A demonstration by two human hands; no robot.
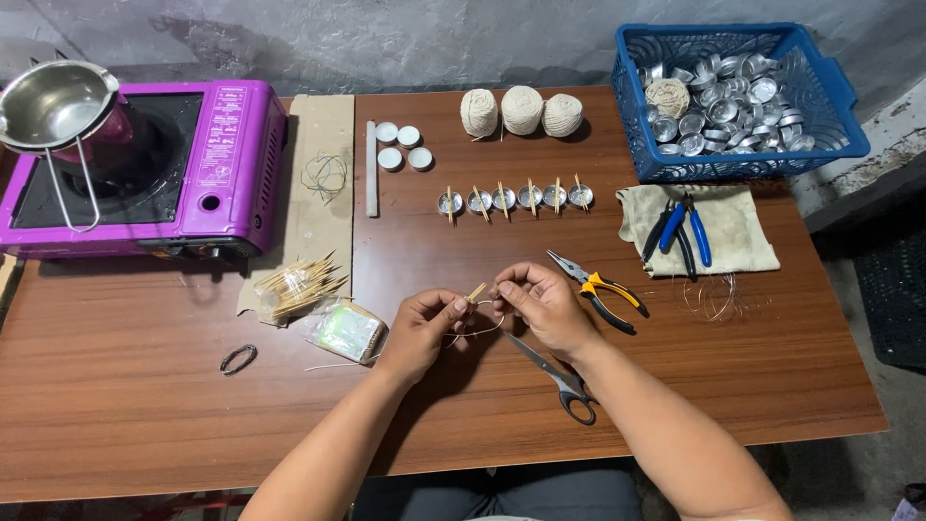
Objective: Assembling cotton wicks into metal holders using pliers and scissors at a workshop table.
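Here, stick (476,290) tilted up-right.

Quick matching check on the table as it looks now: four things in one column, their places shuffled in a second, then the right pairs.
Things:
1. scissors
2. blue-handled pliers
3. three balls of string
4. metal pot

Places:
A. on the purple stove
B. at the table's far edge, left of the blue basket
C. on the beige cloth
D. under the right hand

Pairs: 1-D, 2-C, 3-B, 4-A
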